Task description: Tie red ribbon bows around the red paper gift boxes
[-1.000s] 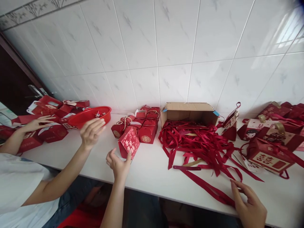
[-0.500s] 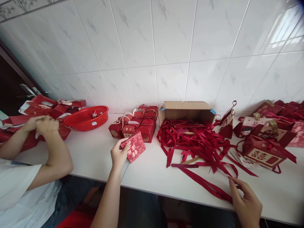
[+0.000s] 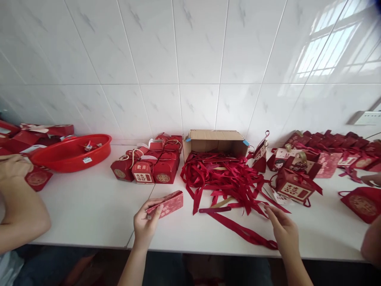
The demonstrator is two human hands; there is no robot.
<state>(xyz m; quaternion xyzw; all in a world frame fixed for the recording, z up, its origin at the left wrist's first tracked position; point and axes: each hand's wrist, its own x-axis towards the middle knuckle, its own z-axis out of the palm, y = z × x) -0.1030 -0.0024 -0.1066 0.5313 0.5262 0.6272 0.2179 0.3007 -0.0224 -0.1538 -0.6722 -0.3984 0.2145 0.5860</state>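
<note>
My left hand (image 3: 145,222) is closed around a small red patterned gift box (image 3: 169,204) with pale lettering, thumb on its front, held just above the white table. Its narrow top side is turned toward me. My right hand (image 3: 281,228) is in a pinch at the right edge of a heap of dark red ribbons (image 3: 226,178), its fingertips on a thin strand of ribbon. A long ribbon loop (image 3: 244,231) lies between the hands. A dark red strip (image 3: 214,209) with rounded ends rests in front of the heap.
A cardboard box (image 3: 216,137) lies open behind the ribbons. Red gift boxes (image 3: 165,172) stand left of it, beside a red basin (image 3: 74,155). More tied boxes (image 3: 293,186) stand on the right. Another person's arm (image 3: 24,210) is at far left; a hand (image 3: 370,180) shows at far right.
The view has swung right. My left hand has tipped the gift box so that its top edge shows. My right hand has moved slightly up toward the ribbon heap.
</note>
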